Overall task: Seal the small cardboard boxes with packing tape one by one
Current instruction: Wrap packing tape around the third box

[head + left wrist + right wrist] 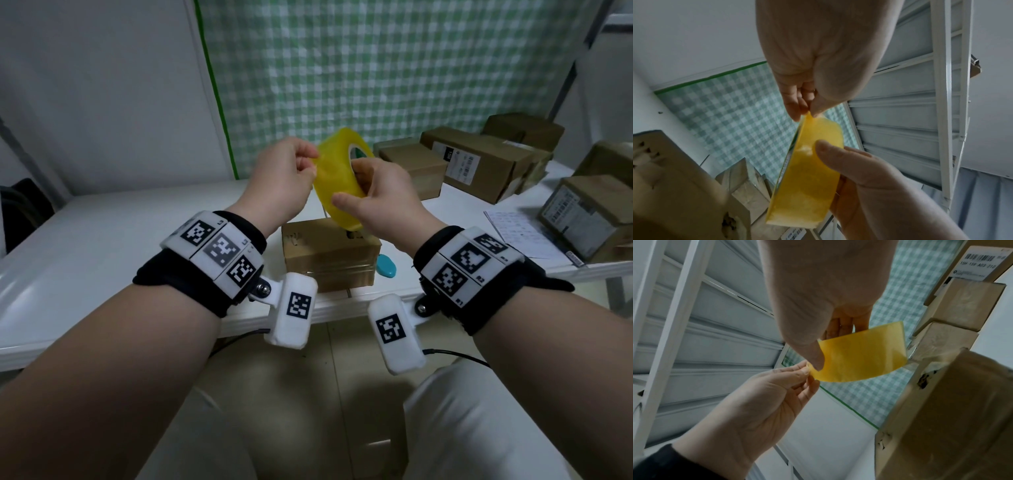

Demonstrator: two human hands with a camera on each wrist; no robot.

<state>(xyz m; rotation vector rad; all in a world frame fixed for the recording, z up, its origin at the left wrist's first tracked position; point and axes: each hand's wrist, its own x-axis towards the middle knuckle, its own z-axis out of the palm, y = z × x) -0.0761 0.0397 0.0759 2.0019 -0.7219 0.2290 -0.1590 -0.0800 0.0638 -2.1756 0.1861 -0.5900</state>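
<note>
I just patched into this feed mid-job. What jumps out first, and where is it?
The yellow tape roll stands out, held up in the air at centre above the table edge: the right hand grips it while the left hand pinches its loose end. Directly below sits a small cardboard box on the white table, with more brown boxes lined up at the back right.

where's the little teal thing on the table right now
In the head view, the small teal oval object lies on the white table, just right of the nearest small cardboard box, near the front edge.
</note>
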